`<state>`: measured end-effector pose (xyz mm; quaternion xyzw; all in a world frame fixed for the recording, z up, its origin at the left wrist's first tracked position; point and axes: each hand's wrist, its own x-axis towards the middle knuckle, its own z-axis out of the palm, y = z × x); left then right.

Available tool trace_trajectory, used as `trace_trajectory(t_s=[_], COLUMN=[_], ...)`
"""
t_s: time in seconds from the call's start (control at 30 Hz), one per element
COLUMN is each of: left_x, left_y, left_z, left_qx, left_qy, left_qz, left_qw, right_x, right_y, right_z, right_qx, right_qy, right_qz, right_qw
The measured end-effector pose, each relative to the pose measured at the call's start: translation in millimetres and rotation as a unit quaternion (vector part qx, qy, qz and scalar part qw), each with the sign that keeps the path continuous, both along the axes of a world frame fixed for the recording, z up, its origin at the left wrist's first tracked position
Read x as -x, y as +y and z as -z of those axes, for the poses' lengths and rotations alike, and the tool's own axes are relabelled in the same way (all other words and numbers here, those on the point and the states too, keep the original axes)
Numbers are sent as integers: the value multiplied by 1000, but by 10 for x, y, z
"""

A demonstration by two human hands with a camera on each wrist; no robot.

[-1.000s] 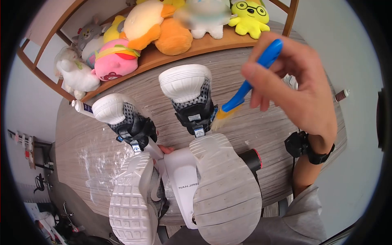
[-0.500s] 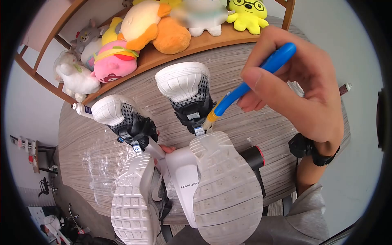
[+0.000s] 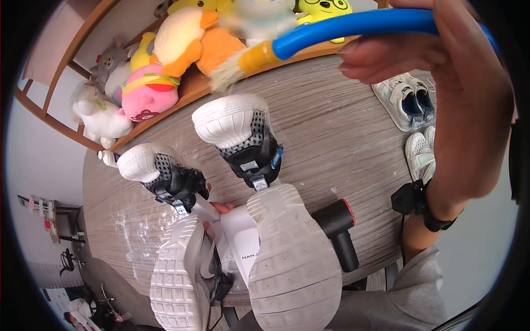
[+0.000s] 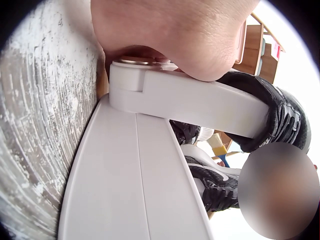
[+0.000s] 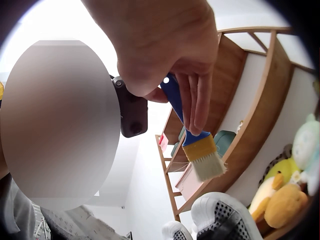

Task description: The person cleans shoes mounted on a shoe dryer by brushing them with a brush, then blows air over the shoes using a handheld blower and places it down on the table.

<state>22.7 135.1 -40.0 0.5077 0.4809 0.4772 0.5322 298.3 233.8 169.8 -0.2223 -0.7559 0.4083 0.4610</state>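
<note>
My right hand [image 3: 469, 94] holds the blue handle of a brush [image 3: 353, 30] high above the table; its pale bristles hang over the toe of a black-and-white shoe [image 3: 237, 132]. Several shoes sit on the arms of a white rack [image 3: 243, 237], two of them with their soles [image 3: 295, 259] facing up toward the head view. Only fingertips of my left hand [image 3: 222, 207] show there, behind the rack. In the left wrist view the left hand [image 4: 175, 35] lies against the rack's hinged joint [image 4: 130, 82], its fingers mostly hidden.
A black cylindrical device [image 3: 334, 220] lies right of the rack. Light-coloured shoes [image 3: 403, 99] stand at the table's right. Plush toys [image 3: 149, 91] fill a wooden shelf [image 3: 193, 88] along the back. White residue marks the left tabletop [image 3: 121, 220], near a small bottle [image 3: 107, 158].
The right hand has lifted the brush from beside the right-hand shoe's strap, up and toward the head camera. The light-coloured shoes at the right have come into fuller view.
</note>
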Motion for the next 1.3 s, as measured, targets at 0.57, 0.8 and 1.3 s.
trace_trajectory(t_s=[0.57,0.8,1.3], left_x=[-133,-143,-231], left_y=[158,173,256], left_z=[-178,-229,-326], left_qx=[25,38,66], left_qy=[32,44,67], left_qz=[57,71,112], left_qw=[998,996,989], right_x=[-60,-142,-447], right_y=[349,244,-153], right_z=[246,170,-226], right_qx=[0,42,162], right_qy=[-277,-189,-178], right_qz=[-118,-64,26], right_qw=[953,979,970])
